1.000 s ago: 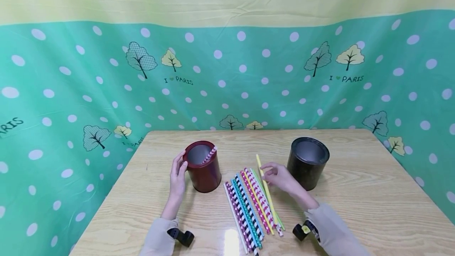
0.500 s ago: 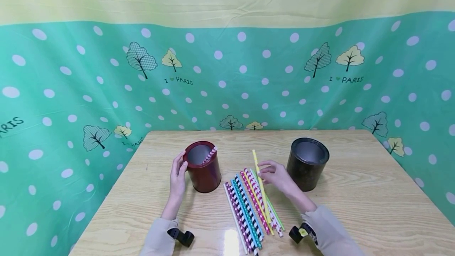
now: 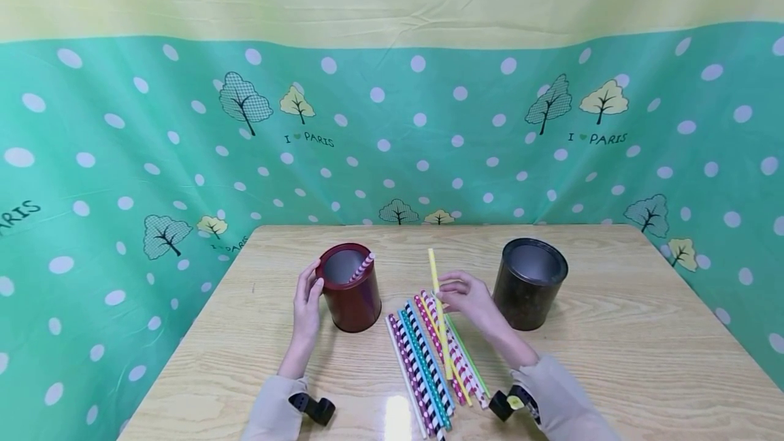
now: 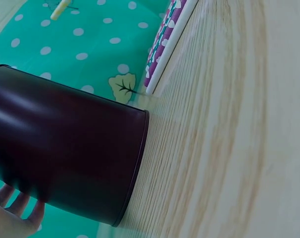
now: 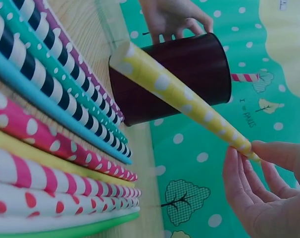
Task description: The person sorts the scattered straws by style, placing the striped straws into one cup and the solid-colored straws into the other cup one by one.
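My right hand [image 3: 467, 299] pinches a yellow paper straw with white dots [image 5: 182, 96] between thumb and fingers, near its far end. The straw slants, its near end over the row of straws [image 3: 422, 352] on the table. My left hand [image 3: 307, 295] holds the left side of a dark red can [image 3: 352, 301], thumb and fingers at its rim. One purple-and-white striped straw [image 3: 361, 267] leans inside that can and sticks out over the rim. In the left wrist view, fingertips [image 4: 36, 213] lie against the can's wall.
A black can [image 3: 530, 284] stands open at the top, to the right of my right hand. Striped, dotted and plain straws lie side by side between the cans. A green polka-dot cloth [image 3: 422, 128] hangs behind the wooden table [image 3: 612, 332].
My right hand has moved left and lifted the yellow dotted straw from the right side of the row, bringing it over the other straws. The left hand and the red can stay put.
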Action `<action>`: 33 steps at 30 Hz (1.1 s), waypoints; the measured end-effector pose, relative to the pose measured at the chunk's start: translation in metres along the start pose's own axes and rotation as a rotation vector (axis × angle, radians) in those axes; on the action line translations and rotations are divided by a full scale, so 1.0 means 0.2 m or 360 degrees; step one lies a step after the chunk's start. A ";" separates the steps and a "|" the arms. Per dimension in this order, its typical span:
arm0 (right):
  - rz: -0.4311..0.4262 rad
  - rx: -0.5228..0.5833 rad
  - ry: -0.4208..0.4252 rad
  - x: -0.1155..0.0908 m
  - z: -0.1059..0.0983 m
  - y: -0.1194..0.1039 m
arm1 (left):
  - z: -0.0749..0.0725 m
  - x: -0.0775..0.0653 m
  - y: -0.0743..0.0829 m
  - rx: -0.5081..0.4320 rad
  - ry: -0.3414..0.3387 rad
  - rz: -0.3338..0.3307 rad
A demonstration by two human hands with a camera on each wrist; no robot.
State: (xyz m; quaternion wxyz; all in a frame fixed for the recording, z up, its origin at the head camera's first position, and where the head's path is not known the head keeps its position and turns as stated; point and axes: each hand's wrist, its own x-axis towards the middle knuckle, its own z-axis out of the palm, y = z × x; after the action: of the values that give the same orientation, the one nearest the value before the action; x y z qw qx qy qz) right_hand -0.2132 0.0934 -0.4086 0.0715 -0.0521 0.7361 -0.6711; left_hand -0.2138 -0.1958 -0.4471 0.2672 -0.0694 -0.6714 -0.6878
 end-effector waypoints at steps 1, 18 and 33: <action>-0.0009 0.0008 0.0003 0.00 0.01 -0.01 | 0.00 0.00 0.00 -0.0001 0.0002 0.0003; -0.0298 0.0283 0.0014 0.05 0.10 -0.02 | 0.00 0.00 0.00 -0.0003 0.0023 0.0003; -0.0436 0.0510 0.0056 0.17 0.15 -0.01 | 0.01 0.00 0.02 -0.0026 0.0029 -0.0035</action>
State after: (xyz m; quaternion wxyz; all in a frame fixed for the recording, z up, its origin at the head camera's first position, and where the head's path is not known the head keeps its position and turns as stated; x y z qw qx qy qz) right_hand -0.2418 0.0587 -0.4111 -0.0261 -0.1279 0.6071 -0.7839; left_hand -0.2124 -0.1939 -0.4444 0.2653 -0.0579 -0.6640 -0.6967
